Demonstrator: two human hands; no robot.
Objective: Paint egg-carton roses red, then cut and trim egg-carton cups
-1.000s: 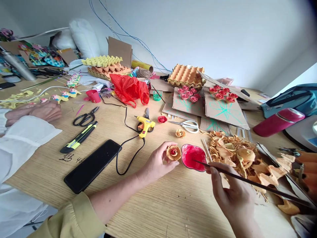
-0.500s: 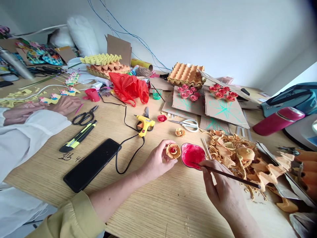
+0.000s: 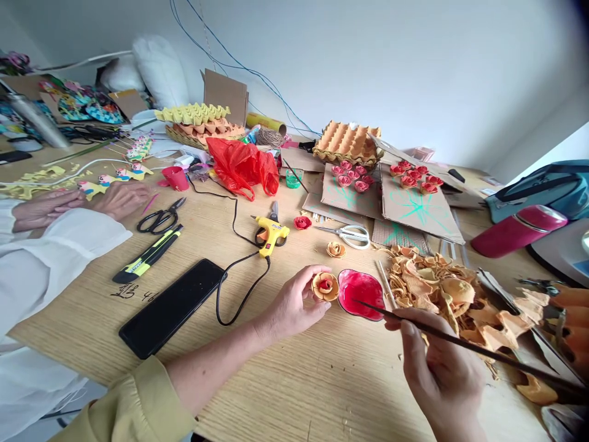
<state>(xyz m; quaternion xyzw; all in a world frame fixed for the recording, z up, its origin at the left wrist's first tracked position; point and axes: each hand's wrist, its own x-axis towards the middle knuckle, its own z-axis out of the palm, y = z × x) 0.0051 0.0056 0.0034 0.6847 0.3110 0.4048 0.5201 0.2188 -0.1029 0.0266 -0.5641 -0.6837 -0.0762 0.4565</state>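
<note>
Between its thumb and fingers, my left hand [image 3: 294,307] holds a tan egg-carton flower [image 3: 324,286] whose centre is painted red. My right hand [image 3: 442,362] grips a dark paintbrush [image 3: 427,329], its tip over a small dish of red paint [image 3: 363,311]. The dish stands just right of the flower. Behind them lie an unpainted tan flower [image 3: 335,249] and a red flower [image 3: 302,223]. White-handled scissors [image 3: 352,236] rest beside these. Right of the dish is a heap of torn egg-carton scraps [image 3: 418,282].
A yellow glue gun [image 3: 271,234], a black phone [image 3: 172,307] and a utility knife [image 3: 148,255] lie on the left. A co-worker's hands [image 3: 122,197] rest farther left. Red flowers [image 3: 409,175] stand on cardboard at the back. A red flask [image 3: 519,230] lies right.
My right hand has shifted right and turned, and more of the brush's length now shows. My left hand and the flower have moved slightly right, closer to the dish.
</note>
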